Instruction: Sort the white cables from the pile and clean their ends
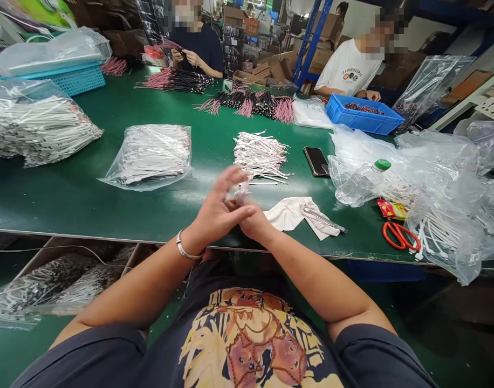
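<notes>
My left hand [217,207] is raised over the table's front edge, its fingers stretched out and a little smeared by motion. Against it, my right hand [255,218] is closed around a small bundle of white cables [242,192], whose pale ends stick up between the two hands. The left palm is beside this bundle; whether it touches is unclear. Just beyond my hands lies a loose pile of white cables [261,153] with reddish tips. To the left, a clear bag of white cables [156,153] lies flat on the green table [89,202].
On the right are a phone [316,161], a white cloth [285,213] with tweezers [323,218], red-handled scissors [400,236], a plastic bottle [358,183] and bags. A larger cable bag [36,126] sits far left. Two people work opposite, near a blue bin [364,121].
</notes>
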Demonstrator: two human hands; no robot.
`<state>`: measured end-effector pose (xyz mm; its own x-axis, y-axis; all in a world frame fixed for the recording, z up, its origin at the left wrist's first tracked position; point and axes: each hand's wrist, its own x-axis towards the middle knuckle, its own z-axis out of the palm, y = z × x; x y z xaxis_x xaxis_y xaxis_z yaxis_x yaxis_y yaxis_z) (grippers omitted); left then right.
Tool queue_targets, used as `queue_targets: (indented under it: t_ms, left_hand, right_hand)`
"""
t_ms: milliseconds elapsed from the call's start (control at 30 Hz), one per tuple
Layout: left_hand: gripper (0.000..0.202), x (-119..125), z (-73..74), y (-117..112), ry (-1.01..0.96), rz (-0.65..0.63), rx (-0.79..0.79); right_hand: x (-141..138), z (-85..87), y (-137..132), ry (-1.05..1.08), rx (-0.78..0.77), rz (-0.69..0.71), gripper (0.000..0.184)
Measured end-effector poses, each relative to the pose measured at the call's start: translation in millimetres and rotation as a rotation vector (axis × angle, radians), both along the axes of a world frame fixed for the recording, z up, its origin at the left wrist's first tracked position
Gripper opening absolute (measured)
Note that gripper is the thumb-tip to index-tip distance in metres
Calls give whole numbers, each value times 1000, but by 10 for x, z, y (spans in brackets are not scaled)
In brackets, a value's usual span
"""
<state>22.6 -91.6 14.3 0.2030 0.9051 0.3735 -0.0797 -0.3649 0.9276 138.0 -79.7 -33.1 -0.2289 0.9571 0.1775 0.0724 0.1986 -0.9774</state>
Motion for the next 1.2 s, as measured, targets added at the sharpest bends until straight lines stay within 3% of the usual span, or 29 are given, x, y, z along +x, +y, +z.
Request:
queue_targets:
  t_ms: [33,100,133,267,333,467,600,667,733,767,867,933,1067,1200]
  left_hand:
    - [63,1,-4,-13,-140,118,-31]
    - [57,28,-44,-22,-377,343,-151]
    - [54,53,-74,-17,-464,396,-252]
    - [55,183,-186,26,-647,296,-683]
    - [55,228,-210,27,-675,281,-760]
    - [66,211,-228,-25,-606,298,-662]
    - [69,17,-241,-57,-544,484,-416]
    - [64,-127,-228,-80,-529,529,-283]
    - [56,-268,-201,-142,-470,409,-227]
    - [52,-325,-187,-191,-404,273,-270]
    - [48,-400,-177,-382,-146,-257,-600]
    - [42,-361,-212,-500,-109,-461,-781]
    - [23,-192,-349,-616,-234,-482,-916]
    - [19,-80,-456,-638,-279,-412,-918]
  right_hand:
    - [-20,56,-12,68,-40,-32,19]
    - [-82,154,-49,238,-123,-108,27]
    - [-124,190,-77,305,-146,-146,28]
    - [-300,230,-230,342,-64,-163,25]
    - [-333,207,-289,320,-26,-143,23]
    - [-239,90,-259,263,0,-144,23]
    - [-121,-78,-158,37,-57,-48,19]
    - [-103,-86,-194,45,-123,-9,20]
    - [-86,-25,-320,173,-258,72,24]
    - [-71,17,-410,244,-356,148,26]
    - [10,85,-708,363,-660,484,28]
    - [69,39,-863,389,-771,597,27]
    - [134,-187,-1011,464,-865,543,32]
    - [159,-369,-1076,541,-925,533,36]
